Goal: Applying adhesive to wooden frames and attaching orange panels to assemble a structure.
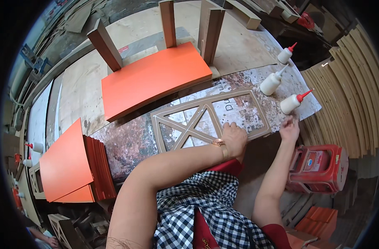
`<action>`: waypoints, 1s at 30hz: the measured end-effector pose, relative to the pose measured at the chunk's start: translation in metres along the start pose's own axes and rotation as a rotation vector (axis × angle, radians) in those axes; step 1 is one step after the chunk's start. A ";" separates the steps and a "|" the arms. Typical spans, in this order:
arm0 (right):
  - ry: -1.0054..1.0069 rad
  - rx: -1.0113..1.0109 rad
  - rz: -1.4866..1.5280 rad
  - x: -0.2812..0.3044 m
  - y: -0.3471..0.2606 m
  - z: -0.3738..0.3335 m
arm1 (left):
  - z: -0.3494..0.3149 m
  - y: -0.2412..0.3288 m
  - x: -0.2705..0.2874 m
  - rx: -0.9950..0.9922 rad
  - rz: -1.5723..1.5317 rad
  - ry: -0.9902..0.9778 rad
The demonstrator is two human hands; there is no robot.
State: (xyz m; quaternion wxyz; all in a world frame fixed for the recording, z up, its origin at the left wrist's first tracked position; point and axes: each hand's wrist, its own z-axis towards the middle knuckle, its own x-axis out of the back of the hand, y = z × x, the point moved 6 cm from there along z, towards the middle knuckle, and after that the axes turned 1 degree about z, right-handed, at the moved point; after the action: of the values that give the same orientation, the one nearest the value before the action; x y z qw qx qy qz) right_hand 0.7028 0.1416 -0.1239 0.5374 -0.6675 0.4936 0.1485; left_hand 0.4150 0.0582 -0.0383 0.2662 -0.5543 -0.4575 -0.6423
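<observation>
A brown wooden frame point(214, 118) with crossed diagonal bars lies flat on the stained table, thin white lines of what looks like glue running along its bars. My left hand point(234, 137), a watch on its wrist, grips the frame's near edge with curled fingers. My right hand point(290, 128) hovers by the table's right edge, loosely curled, with nothing visible in it. Just beyond it stands a white squeeze bottle point(290, 104) with a red nozzle. Behind that are a white-tipped bottle point(271, 84) and another red-tipped bottle point(285, 55).
Beyond the frame lies an orange panel point(156, 81) with upright wooden boards point(211, 37) around its far side. Orange sheets point(67, 166) are stacked at the left. On the right are a red plastic stool point(316, 168) and stacked long boards point(343, 91).
</observation>
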 end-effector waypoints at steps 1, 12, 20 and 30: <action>-0.054 0.059 0.076 -0.003 0.004 -0.015 | -0.001 -0.002 0.003 0.008 -0.009 -0.044; -0.661 -0.031 -0.753 -0.172 0.147 -0.208 | -0.068 -0.041 0.219 -0.098 -0.568 -0.051; -1.026 0.183 -0.885 -0.282 0.220 -0.254 | -0.144 -0.099 0.277 -0.271 -1.033 0.510; -1.038 0.741 -1.557 -0.372 0.259 -0.254 | -0.315 -0.290 0.284 0.033 -1.367 1.333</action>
State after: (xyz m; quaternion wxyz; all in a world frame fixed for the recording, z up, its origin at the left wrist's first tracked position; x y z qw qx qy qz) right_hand 0.2321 0.1248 0.0948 0.8073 -0.4478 -0.3601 -0.1344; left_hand -0.0486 -0.0452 0.1590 0.0470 0.3165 -0.4456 -0.8361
